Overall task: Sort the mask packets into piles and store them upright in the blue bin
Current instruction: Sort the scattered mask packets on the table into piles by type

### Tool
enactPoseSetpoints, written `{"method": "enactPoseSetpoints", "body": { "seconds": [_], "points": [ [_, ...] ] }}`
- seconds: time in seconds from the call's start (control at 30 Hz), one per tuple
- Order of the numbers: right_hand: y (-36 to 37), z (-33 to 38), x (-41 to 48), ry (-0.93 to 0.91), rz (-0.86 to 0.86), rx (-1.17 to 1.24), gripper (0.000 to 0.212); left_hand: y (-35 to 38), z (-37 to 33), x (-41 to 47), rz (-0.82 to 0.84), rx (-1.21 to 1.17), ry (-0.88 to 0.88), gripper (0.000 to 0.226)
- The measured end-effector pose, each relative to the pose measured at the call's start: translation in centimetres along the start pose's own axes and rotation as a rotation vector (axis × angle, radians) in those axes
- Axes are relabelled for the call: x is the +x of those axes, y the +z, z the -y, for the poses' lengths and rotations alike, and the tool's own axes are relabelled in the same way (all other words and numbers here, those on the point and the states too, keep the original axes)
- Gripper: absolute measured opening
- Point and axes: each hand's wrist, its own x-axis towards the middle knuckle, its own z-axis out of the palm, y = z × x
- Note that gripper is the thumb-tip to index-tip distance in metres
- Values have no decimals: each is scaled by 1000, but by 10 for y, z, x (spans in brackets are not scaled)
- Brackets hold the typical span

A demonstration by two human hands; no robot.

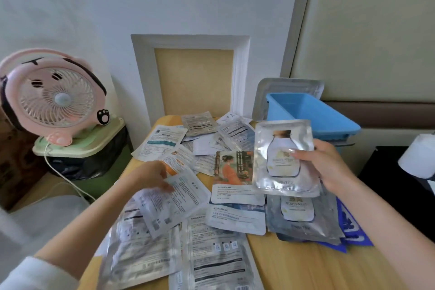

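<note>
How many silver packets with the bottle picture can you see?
2. One bottle-print packet is held up in the right hand; the other lies face up on the stack just below it. More may be hidden underneath.

The bottle-print packet (283,158) is shiny silver foil, mirror-bright and slightly crinkled along its sealed edges. The text-printed packet (174,200) is duller, a pale silvery film with a satin sheen. The loose packets (211,134) are foil or plastic film, some glossy, some matt white; the blue packets (350,226) shine. The table (306,266) is smooth light wood with visible grain. The blue bin (334,133) is smooth, matt plastic. The fan (54,96) is pink plastic with a soft gloss. The black bag (94,160) is glossy, wrinkled plastic. The sleeve (35,275) is soft white cloth.
</note>
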Motion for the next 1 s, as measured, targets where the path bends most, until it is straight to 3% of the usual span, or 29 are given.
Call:
{"method": "enactPoseSetpoints", "body": {
  "seconds": [0.07, 0.23, 0.37, 0.4, 0.47, 0.53, 0.6, 0.63, 0.7, 0.77, 0.8, 0.87, 0.93, 1.0],
  "points": [
    [-9, 5, -3, -60, -25, 30, 22, -6, 7, -2, -134, -209, -7, 21],
    [-17, 20, -7, -171, -40, 24, 10, -26, 18, -11, -649, -776, -8, 20],
    [-27, 16, -8, -164, -76, 15, 7, -28, 3, -22, -532, -1212, 43, 32],
    [-29, 7, -6, -139, -87, -142, 6, -26, -4, -24, -487, -1249, 49, 39],
    [-31, -17, -4, -26, -52, -895, 11, -20, -19, -29, -419, -1284, 76, 49],
    [-28, -36, -10, 65, -65, -1609, 34, -13, -35, -34, -339, -1303, 163, 50],
    [-21, -32, -17, -127, -178, -1825, 43, -4, -48, -37, -232, -1270, 270, 42],
    [-16, -25, -19, -251, -206, -1753, 42, -2, -54, -36, -180, -1280, 295, 39],
    [1, -7, -26, -377, -27, -1228, 36, 1, -67, -36, -67, -1446, 329, 39],
    [27, 9, -33, -165, 301, -396, 36, 0, -86, -44, 96, -1686, 316, 40],
    [41, 11, -34, -82, 433, -107, 40, 0, -99, -51, 176, -1709, 288, 33],
    [65, 8, -34, -1, 534, 78, 45, 6, -119, -66, 323, -1628, 240, 26],
    [83, 1, -32, 26, 465, 70, 32, 14, -131, -78, 539, -1487, 361, 30],
    [91, -3, -28, 67, 313, 144, 32, 18, -129, -82, 505, -1428, 382, 26]
  ]
}}
